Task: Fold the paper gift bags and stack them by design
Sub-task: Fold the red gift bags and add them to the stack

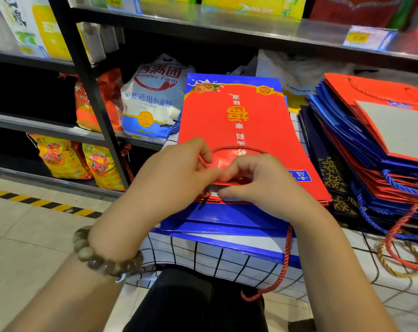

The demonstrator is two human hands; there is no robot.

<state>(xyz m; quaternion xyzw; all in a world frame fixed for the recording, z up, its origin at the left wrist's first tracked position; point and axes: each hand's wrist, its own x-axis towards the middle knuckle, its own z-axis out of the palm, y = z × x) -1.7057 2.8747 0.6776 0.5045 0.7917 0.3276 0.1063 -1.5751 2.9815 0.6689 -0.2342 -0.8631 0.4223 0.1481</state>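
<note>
Red gift bag (236,116) lies flat on top of blue bags (227,221) on the counter (203,257). Its long axis runs straight away from the person, base toward the shelf, mouth end nearest. Both hands meet at that mouth edge at centre, so neither is nearer. Left hand (179,168) grip: fingers curled, pinching the edge by the red cord handle (236,147). Right hand (258,183) grip: closed too, thumb and fingers pinching the glossy flap. Blur hides the exact contact. Likely step: flattening the mouth. The folded stack (370,152) sits to the right, close by.
</note>
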